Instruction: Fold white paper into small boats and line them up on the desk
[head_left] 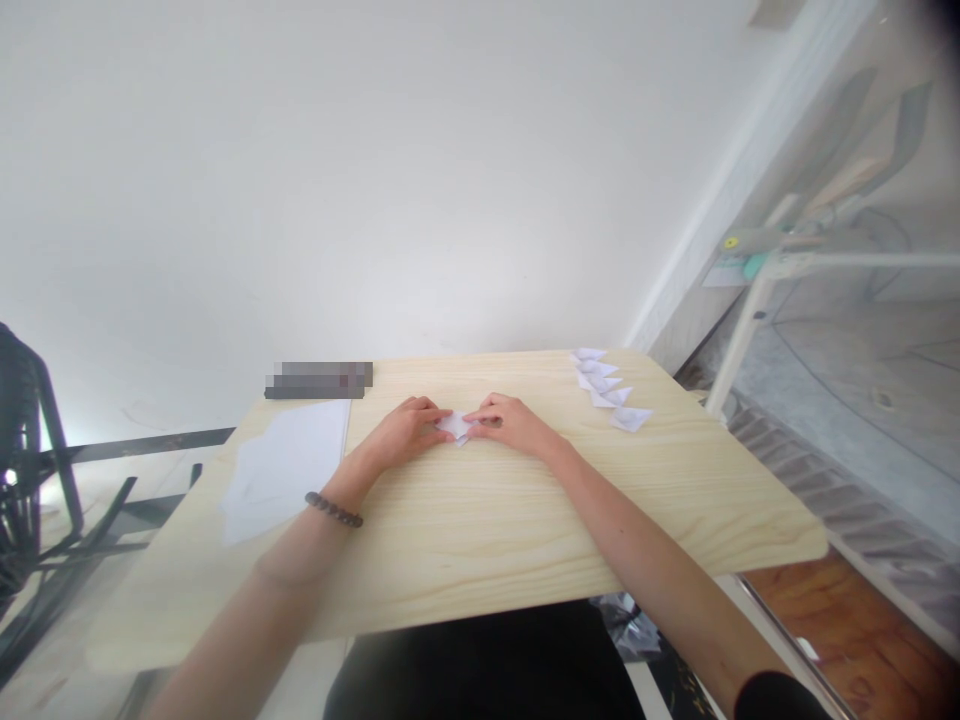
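A small folded piece of white paper [456,428] is held between my two hands, over the middle of the table. My left hand [409,432], with a beaded bracelet on the wrist, pinches its left side between thumb and fingers. On the right side, my right hand [514,424] grips it the same way. Part of the paper is hidden under the fingertips. Several folded white paper boats [600,382] stand in a slanting row at the right rear of the table.
Sheets of white paper [289,465] lie on the left of the wooden table [480,560]. Behind them is a dark, blurred-out long object [319,381]. A white wall [450,180] rises behind the table. A dark chair [37,430] stands at the left.
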